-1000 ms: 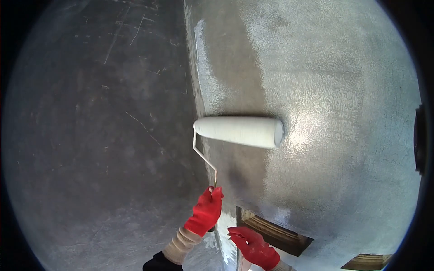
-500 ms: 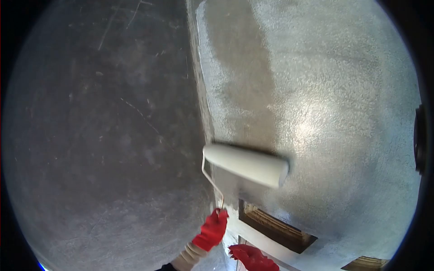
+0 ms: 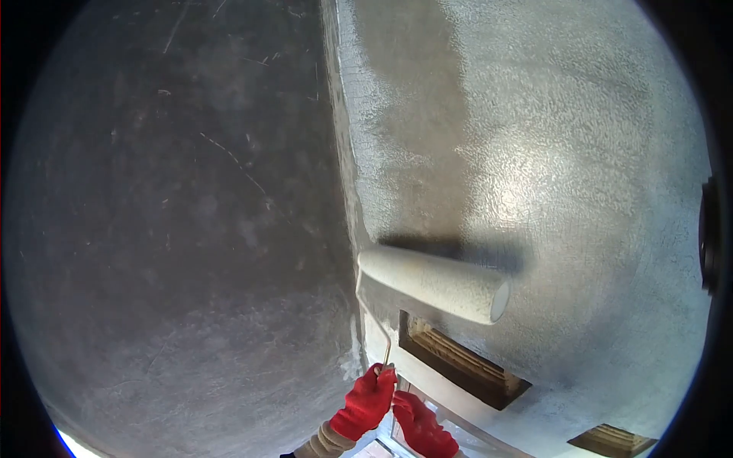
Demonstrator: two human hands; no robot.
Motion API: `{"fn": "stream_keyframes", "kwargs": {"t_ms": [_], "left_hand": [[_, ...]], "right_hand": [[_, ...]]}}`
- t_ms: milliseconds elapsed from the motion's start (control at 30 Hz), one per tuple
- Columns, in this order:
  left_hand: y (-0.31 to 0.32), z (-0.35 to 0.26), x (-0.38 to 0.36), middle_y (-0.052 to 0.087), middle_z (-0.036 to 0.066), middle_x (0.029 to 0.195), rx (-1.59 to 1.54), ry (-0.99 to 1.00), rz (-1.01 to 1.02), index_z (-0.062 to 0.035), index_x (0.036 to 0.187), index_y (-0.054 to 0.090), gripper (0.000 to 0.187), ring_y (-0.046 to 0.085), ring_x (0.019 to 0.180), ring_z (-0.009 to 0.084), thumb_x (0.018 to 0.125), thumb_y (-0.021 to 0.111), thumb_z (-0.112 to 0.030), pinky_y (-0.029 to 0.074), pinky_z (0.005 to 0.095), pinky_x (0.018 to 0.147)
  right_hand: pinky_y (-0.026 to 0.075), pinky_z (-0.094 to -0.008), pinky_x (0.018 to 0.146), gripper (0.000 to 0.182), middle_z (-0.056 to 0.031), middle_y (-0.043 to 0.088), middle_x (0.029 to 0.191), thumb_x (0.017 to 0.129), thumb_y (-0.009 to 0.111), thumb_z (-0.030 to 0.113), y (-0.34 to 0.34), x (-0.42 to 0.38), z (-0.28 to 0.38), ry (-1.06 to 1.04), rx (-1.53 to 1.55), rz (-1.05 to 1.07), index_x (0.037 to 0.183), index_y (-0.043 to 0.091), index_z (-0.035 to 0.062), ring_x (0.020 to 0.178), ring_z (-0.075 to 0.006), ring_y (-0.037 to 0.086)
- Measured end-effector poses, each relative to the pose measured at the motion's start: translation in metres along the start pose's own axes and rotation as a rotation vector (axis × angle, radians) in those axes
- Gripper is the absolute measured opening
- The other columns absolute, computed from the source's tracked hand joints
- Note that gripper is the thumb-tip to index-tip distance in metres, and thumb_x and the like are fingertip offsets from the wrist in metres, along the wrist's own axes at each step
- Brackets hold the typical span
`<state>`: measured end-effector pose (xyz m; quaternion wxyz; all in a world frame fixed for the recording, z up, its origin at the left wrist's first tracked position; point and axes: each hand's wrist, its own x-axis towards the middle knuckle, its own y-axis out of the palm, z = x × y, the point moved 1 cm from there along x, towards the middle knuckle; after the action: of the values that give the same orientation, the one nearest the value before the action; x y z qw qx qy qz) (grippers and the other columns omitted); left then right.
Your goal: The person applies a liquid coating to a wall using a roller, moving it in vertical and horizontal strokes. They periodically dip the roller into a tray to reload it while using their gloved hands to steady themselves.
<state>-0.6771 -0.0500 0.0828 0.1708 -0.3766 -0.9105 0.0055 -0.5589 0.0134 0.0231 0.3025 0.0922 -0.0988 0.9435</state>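
Note:
A long white paint roller (image 3: 435, 284) on a thin bent wire frame spans the middle of the view, close to the pale surface. A dark shadow lies along its far side, so it seems slightly off that surface. My left hand (image 3: 365, 403), in a red glove with a beige cuff, is closed around the roller's grip where the wire goes in. Just right of it is my right hand (image 3: 424, 427), also red-gloved, with curled fingers near the left hand. Whatever it grips, if anything, is hidden.
The pale surface (image 3: 565, 130) has wet, shiny patches and a duller strip (image 3: 420, 99). It meets a dark grey surface (image 3: 191, 229) along a rough corner seam (image 3: 342, 130). A rectangular opening (image 3: 462, 362) sits below the roller, and another opening (image 3: 611, 440) lies lower right.
The roller has shifted slightly right and down in view, and its shadow has separated more from it. My right hand has moved up and closer to my left hand, which still grips the roller.

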Motion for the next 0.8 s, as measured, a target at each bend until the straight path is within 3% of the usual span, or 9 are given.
{"fn": "stream_keyframes", "kwargs": {"t_ms": [67,200,267,433,533,600,667,700,800], "left_hand": [[0.001,-0.035,-0.002,0.04,-0.001,0.053,-0.213,-0.147,0.068,-0.0069,0.078,0.047,0.035,0.043,0.046,0.0093,0.096,0.042,-0.037,0.034,0.0257,0.04],[-0.004,-0.087,0.005,0.038,-0.001,0.051,-0.404,-0.173,0.191,-0.0074,0.075,0.045,0.042,0.036,0.039,0.0094,0.096,0.041,-0.044,0.032,0.026,0.036],[-0.006,-0.109,0.003,0.036,-0.001,0.051,-0.503,-0.118,0.265,-0.0069,0.076,0.044,0.041,0.036,0.039,0.0094,0.097,0.04,-0.043,0.031,0.0253,0.036],[-0.001,-0.119,0.003,0.038,-0.003,0.052,-0.325,-0.037,-0.016,-0.0079,0.08,0.048,0.036,0.035,0.039,0.0074,0.096,0.044,-0.04,0.03,0.0235,0.036],[0.011,-0.085,0.02,0.041,-0.004,0.054,-0.259,0.109,-0.07,-0.0098,0.08,0.049,0.03,0.037,0.039,0.0068,0.096,0.046,-0.036,0.03,0.0224,0.036],[0.018,-0.081,0.034,0.043,-0.004,0.055,-0.276,0.02,-0.018,-0.0102,0.08,0.05,0.027,0.042,0.043,0.007,0.095,0.047,-0.033,0.033,0.0242,0.039],[0.027,-0.09,0.049,0.046,-0.001,0.057,0.043,0.26,-0.101,-0.0086,0.082,0.051,0.028,0.047,0.049,0.0092,0.095,0.048,-0.034,0.038,0.0285,0.044],[0.027,-0.086,0.058,0.053,0.005,0.06,0.043,0.231,-0.049,-0.0072,0.084,0.052,0.03,0.054,0.053,0.0207,0.095,0.046,-0.035,0.042,0.0363,0.05],[0.04,-0.063,0.049,0.059,0.013,0.068,0.323,0.271,-0.196,-0.0069,0.091,0.054,0.031,0.059,0.06,0.0341,0.094,0.046,-0.037,0.045,0.0414,0.055]], "right_hand": [[0.048,-0.0342,0.08,0.035,-0.0151,0.06,0.111,0.094,0.048,0.014,-0.007,0.003,0.011,0.038,0.04,0.157,0.127,0.043,0.0015,0.094,-0.0208,0.06],[0.046,-0.0354,0.085,0.032,-0.0172,0.059,0.11,0.097,0.045,0.019,-0.008,-0.001,0.053,-0.443,-0.207,0.26,0.121,0.048,-0.0009,0.097,-0.0216,0.059],[0.045,-0.0335,0.087,0.033,-0.0126,0.059,0.11,0.098,0.042,0.02,-0.009,-0.001,0.086,-0.009,0.285,0.407,0.121,0.048,-0.0021,0.098,-0.0203,0.059],[0.045,-0.0333,0.089,0.037,-0.011,0.057,0.113,0.097,0.043,0.023,-0.002,-0.007,0.097,0.004,0.359,0.379,0.124,0.044,-0.003,0.1,-0.0204,0.058],[0.046,-0.0347,0.09,0.041,-0.0128,0.056,0.113,0.097,0.044,0.025,0.002,-0.006,0.078,-0.003,0.492,0.334,0.127,0.04,-0.0029,0.1,-0.0207,0.058],[0.046,-0.0355,0.091,0.044,-0.0136,0.056,0.114,0.096,0.045,0.026,0.002,-0.008,0.07,0.013,0.511,0.291,0.129,0.038,-0.0028,0.1,-0.0209,0.058],[0.046,-0.0358,0.091,0.049,-0.0143,0.055,0.116,0.096,0.046,0.025,-0.004,-0.007,0.068,0.037,0.592,0.205,0.134,0.033,-0.0026,0.104,-0.0207,0.056],[0.046,-0.0358,0.091,0.049,-0.0143,0.055,0.116,0.096,0.046,0.025,-0.006,-0.005,0.065,0.035,0.59,0.201,0.134,0.033,-0.0026,0.104,-0.0207,0.056],[0.044,-0.0349,0.094,0.054,-0.0143,0.052,0.123,0.095,0.047,0.026,-0.014,-0.002,0.057,0.007,0.557,0.123,0.137,0.029,-0.0023,0.111,-0.0215,0.052]]}}
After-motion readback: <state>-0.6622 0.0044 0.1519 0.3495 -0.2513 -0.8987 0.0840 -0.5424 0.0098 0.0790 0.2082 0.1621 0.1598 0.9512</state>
